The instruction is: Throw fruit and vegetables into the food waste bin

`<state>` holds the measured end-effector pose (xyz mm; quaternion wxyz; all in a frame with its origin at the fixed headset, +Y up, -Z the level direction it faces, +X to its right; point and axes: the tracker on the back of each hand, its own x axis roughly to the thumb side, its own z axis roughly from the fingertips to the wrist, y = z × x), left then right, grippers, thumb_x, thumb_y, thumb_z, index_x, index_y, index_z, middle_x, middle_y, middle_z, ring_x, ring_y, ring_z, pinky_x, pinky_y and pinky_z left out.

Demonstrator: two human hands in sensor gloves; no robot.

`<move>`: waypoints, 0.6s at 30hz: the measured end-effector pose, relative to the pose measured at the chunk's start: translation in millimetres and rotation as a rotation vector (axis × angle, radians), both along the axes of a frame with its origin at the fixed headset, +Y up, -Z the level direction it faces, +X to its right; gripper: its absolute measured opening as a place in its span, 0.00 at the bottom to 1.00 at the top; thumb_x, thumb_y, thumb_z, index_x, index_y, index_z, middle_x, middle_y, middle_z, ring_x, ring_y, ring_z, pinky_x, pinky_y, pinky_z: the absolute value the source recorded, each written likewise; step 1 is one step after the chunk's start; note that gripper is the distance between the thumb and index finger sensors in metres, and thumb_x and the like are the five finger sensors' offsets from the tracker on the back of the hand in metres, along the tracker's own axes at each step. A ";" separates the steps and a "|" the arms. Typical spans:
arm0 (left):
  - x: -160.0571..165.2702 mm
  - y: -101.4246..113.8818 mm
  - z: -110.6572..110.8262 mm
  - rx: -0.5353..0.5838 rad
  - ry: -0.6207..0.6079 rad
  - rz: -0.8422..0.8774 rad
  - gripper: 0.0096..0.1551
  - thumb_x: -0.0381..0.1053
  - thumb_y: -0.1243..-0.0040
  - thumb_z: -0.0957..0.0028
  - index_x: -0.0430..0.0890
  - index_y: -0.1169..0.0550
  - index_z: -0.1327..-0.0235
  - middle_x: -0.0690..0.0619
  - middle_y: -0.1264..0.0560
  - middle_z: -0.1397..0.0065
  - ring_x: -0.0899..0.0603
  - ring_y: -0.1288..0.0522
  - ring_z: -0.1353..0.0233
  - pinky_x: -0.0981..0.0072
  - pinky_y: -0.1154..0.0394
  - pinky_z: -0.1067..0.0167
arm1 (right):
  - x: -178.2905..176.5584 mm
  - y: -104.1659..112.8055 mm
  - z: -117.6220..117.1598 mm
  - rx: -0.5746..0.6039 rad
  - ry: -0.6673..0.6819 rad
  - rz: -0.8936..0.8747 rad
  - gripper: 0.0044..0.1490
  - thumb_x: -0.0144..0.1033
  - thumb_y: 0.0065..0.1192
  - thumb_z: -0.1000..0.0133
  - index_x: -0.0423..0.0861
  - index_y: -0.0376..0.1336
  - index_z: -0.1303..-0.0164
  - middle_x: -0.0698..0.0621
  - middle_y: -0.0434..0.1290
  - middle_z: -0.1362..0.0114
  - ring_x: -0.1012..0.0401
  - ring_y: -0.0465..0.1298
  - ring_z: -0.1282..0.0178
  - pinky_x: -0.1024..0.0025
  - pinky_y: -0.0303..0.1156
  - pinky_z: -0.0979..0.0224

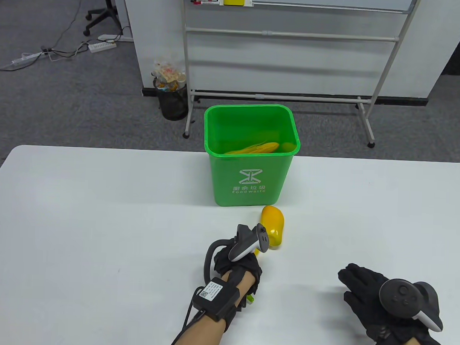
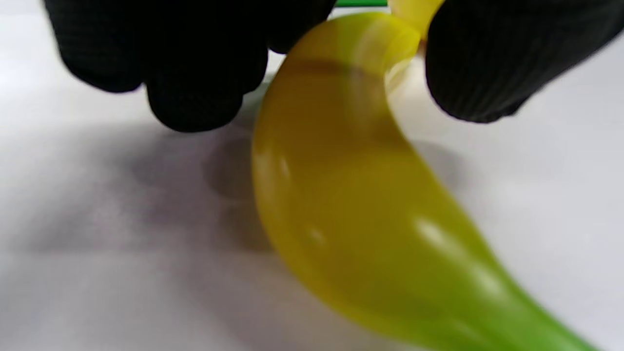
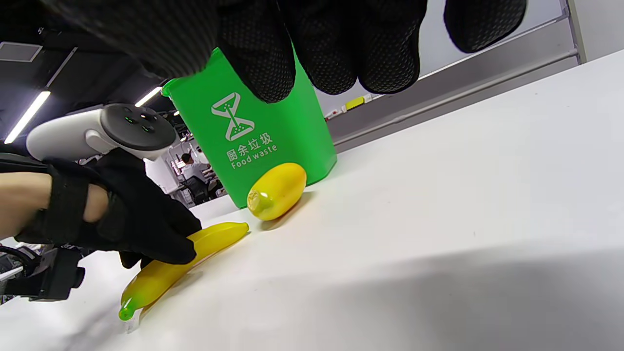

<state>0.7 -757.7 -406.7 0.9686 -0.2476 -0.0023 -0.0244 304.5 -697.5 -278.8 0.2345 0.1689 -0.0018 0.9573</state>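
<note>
A bright green bin [image 1: 249, 173] is marked on its near face with a white hourglass-like symbol and white lettering, "Food waste" under Chinese characters. Yellow pieces [image 1: 253, 147] are seen inside it. The mango [image 1: 272, 225] is coloured orange-yellow, paler yellow at its near end. The banana [image 3: 183, 265] is yellow, shading to green at its stem tip. Both hands, the left hand [image 1: 236, 265] and the right hand [image 1: 376, 298], are covered in black gloves, dotted with a fine grip texture on the fingers [image 3: 263, 63]. The trackers [image 1: 246, 244] are grey-white with dark faces. The surface [image 1: 100, 213] is plain white.
</note>
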 end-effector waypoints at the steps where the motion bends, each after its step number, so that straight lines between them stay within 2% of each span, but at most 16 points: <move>1: 0.5 -2.9 -0.6 -0.007 0.007 -0.006 0.56 0.66 0.31 0.60 0.30 0.36 0.32 0.28 0.29 0.34 0.33 0.19 0.45 0.47 0.21 0.51 | 0.0 0.0 0.0 0.000 0.001 0.001 0.42 0.49 0.59 0.50 0.44 0.61 0.26 0.41 0.61 0.19 0.39 0.65 0.19 0.30 0.55 0.23; 5: 4.1 -7.3 -1.8 0.012 -0.002 -0.067 0.54 0.64 0.30 0.60 0.30 0.35 0.33 0.30 0.27 0.36 0.35 0.18 0.47 0.49 0.20 0.52 | -0.1 0.0 0.1 -0.001 0.003 0.001 0.42 0.49 0.59 0.50 0.44 0.61 0.26 0.41 0.61 0.19 0.39 0.65 0.19 0.30 0.55 0.23; 8: 5.3 -6.4 -0.4 0.002 -0.011 -0.039 0.47 0.60 0.28 0.58 0.31 0.31 0.36 0.32 0.24 0.40 0.37 0.17 0.50 0.49 0.19 0.55 | -0.1 -0.4 0.2 -0.004 0.004 0.004 0.42 0.49 0.59 0.50 0.44 0.61 0.26 0.41 0.61 0.19 0.39 0.65 0.19 0.30 0.55 0.23; 11: 4.4 -5.5 5.2 -0.002 -0.051 -0.053 0.46 0.58 0.27 0.58 0.32 0.31 0.36 0.33 0.24 0.39 0.36 0.17 0.49 0.48 0.19 0.53 | -0.4 -0.4 0.5 -0.007 0.005 0.007 0.42 0.49 0.59 0.50 0.44 0.61 0.26 0.41 0.61 0.19 0.39 0.65 0.19 0.30 0.55 0.23; 14: 3.2 -2.9 19.6 -0.003 -0.134 -0.039 0.44 0.55 0.25 0.58 0.35 0.31 0.35 0.34 0.26 0.36 0.34 0.18 0.45 0.46 0.19 0.49 | -0.8 -0.5 0.5 -0.006 0.006 0.009 0.42 0.49 0.59 0.50 0.44 0.61 0.26 0.41 0.61 0.19 0.39 0.65 0.19 0.30 0.55 0.23; 18: -3.2 5.7 44.0 0.018 -0.197 0.125 0.43 0.51 0.23 0.59 0.39 0.30 0.34 0.35 0.27 0.32 0.31 0.19 0.40 0.43 0.19 0.46 | -1.7 -1.9 0.1 -0.011 0.010 0.017 0.42 0.49 0.59 0.50 0.44 0.61 0.26 0.41 0.61 0.19 0.39 0.65 0.19 0.30 0.55 0.23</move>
